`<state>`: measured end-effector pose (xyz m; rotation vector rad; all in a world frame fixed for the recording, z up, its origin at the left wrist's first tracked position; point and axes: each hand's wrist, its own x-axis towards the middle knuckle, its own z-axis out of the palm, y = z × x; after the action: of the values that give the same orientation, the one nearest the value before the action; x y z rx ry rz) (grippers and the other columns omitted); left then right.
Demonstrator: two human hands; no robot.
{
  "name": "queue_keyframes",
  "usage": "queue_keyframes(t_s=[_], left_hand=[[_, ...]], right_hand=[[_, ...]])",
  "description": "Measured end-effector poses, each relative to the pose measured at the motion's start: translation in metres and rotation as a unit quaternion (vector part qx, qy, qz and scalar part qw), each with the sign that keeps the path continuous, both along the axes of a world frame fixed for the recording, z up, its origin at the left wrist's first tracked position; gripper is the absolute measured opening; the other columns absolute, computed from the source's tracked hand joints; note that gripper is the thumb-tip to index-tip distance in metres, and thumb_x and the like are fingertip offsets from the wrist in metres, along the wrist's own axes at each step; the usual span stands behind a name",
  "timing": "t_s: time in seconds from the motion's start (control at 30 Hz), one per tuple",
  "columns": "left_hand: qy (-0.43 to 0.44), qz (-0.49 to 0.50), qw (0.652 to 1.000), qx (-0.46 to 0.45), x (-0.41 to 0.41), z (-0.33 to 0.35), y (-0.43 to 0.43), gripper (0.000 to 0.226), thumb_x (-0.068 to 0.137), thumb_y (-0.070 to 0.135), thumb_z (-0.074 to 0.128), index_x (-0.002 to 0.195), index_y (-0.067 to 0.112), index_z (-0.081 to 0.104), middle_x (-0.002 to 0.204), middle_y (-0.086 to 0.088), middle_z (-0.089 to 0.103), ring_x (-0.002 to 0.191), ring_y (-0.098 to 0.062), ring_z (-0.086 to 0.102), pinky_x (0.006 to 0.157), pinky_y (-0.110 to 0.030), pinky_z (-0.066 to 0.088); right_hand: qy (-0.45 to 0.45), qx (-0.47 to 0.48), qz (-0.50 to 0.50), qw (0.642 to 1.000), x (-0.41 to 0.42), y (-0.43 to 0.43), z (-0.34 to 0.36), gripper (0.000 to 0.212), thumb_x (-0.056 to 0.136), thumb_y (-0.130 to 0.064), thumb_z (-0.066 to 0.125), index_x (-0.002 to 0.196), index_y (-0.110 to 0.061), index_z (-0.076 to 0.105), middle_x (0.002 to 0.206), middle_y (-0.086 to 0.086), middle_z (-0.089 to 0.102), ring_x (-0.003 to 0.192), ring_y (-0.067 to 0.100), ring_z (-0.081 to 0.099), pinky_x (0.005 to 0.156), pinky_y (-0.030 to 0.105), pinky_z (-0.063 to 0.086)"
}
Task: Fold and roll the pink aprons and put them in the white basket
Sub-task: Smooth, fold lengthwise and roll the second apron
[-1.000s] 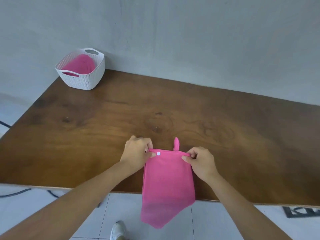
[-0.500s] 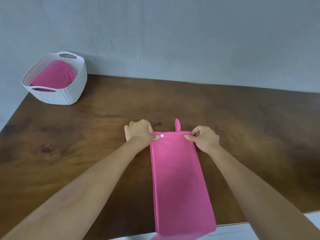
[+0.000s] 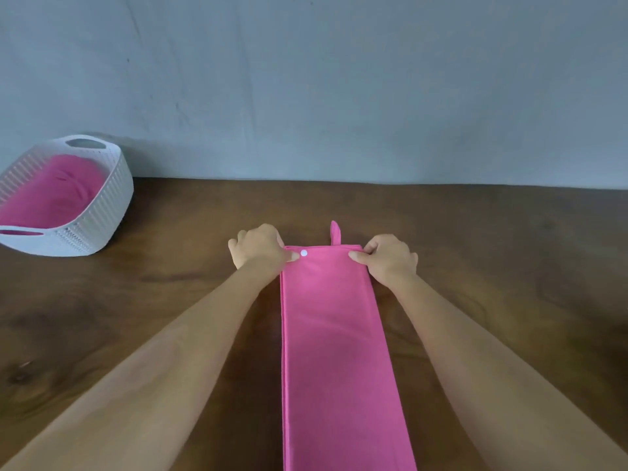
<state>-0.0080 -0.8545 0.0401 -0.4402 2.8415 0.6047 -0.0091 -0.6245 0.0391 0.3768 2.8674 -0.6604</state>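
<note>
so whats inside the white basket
Pink cloth fills the basket, bunched and reaching near the rim. Its near wall and the cloth itself hide the bottom, so how many pieces lie in there cannot be told.

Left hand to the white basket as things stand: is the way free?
Probably yes. Only bare table lies between the left hand and the white basket at the far left. The hand is busy though, pinching the far corner of the pink apron.
</note>
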Motion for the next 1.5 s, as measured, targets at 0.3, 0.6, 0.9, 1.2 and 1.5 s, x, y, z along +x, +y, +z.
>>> queue_keyframes(t_s=[0.3, 0.6, 0.9, 1.2, 1.5], left_hand=[[0.037, 0.034, 0.998, -0.027, -0.072, 0.000, 0.009, 0.043, 0.079, 0.068, 0.073, 0.075, 0.028, 0.058, 0.096, 0.000, 0.070, 0.111, -0.026, 0.056, 0.098, -0.040, 0.037], [0.041, 0.066, 0.996, -0.036, -0.136, -0.003, 0.011, 0.049, 0.076, 0.073, 0.072, 0.075, 0.025, 0.060, 0.090, -0.002, 0.068, 0.104, -0.028, 0.059, 0.093, -0.040, 0.039], [0.024, 0.109, 0.993, -0.042, -0.167, -0.012, 0.011, 0.062, 0.078, 0.079, 0.063, 0.086, 0.018, 0.061, 0.096, -0.007, 0.066, 0.106, -0.030, 0.057, 0.087, -0.043, 0.051], [0.125, 0.019, 0.991, -0.035, -0.116, -0.020, 0.049, 0.058, 0.097, 0.051, 0.058, 0.140, 0.015, 0.042, 0.140, -0.012, 0.038, 0.130, -0.035, 0.037, 0.107, -0.051, 0.032], [0.162, -0.201, 0.963, -0.084, -0.033, -0.055, 0.057, 0.074, 0.099, 0.061, 0.008, 0.161, 0.023, 0.022, 0.169, 0.007, 0.016, 0.156, -0.008, 0.007, 0.127, -0.037, 0.003]], right_hand=[[0.022, 0.026, 0.007, 0.999, -0.086, 0.005, -0.006, 0.041, 0.083, -0.067, 0.066, 0.076, -0.027, 0.067, 0.089, -0.006, 0.070, 0.099, 0.020, 0.062, 0.092, 0.041, 0.038], [0.031, 0.043, 0.030, 0.998, -0.159, 0.005, -0.017, 0.056, 0.082, -0.072, 0.063, 0.060, -0.022, 0.050, 0.085, 0.001, 0.069, 0.095, 0.026, 0.062, 0.085, 0.039, 0.044], [0.035, 0.049, 0.009, 0.998, -0.198, 0.000, -0.025, 0.057, 0.082, -0.074, 0.061, 0.090, -0.018, 0.065, 0.099, 0.003, 0.069, 0.103, 0.027, 0.064, 0.089, 0.040, 0.049], [0.045, 0.048, 0.029, 0.997, -0.194, 0.001, -0.022, 0.060, 0.087, -0.075, 0.053, 0.100, -0.017, 0.065, 0.114, 0.006, 0.067, 0.117, 0.029, 0.057, 0.095, 0.043, 0.042], [0.140, 0.030, 0.068, 0.987, -0.156, -0.004, -0.026, 0.040, 0.100, -0.048, 0.049, 0.125, -0.016, 0.054, 0.131, 0.008, 0.054, 0.125, 0.027, 0.045, 0.098, 0.043, 0.037]])
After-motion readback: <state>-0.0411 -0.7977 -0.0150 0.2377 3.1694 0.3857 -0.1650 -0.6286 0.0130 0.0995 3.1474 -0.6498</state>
